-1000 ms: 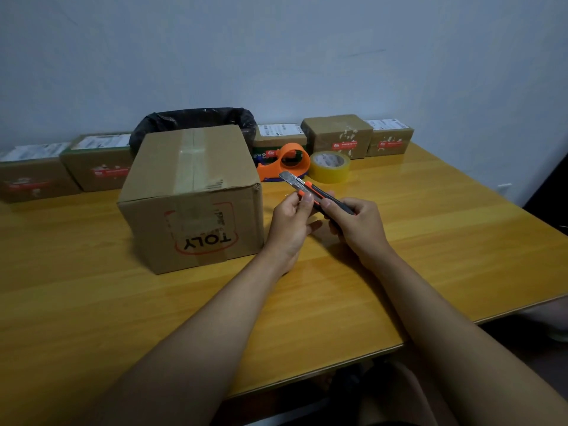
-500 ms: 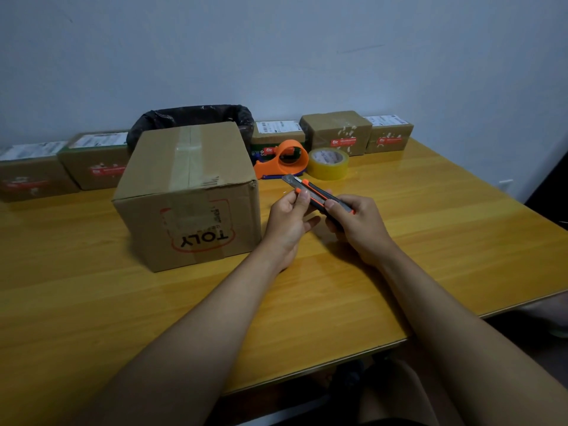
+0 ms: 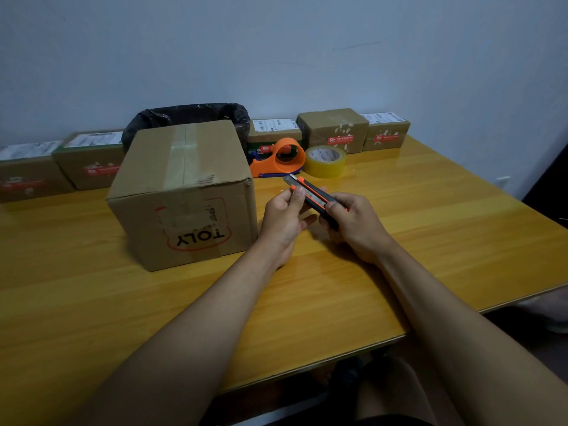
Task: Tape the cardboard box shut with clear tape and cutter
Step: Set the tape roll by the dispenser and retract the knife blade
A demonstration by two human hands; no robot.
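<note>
Box (image 3: 184, 192) is set on the table (image 3: 430, 229), left of centre, flaps closed, a tape strip seen along the top seam and down the front. Just right of it, the cutter (image 3: 313, 196) is held above the table by both hands: left hand (image 3: 285, 222) is pinched on the blade end, right hand (image 3: 353, 222) is closed around the handle. Behind the cutter, the dispenser (image 3: 278, 161) and tape roll (image 3: 325, 161) are placed side by side.

Cutter (image 3: 310, 195) in both hands beside taped cardboard box (image 3: 184, 192).
</note>
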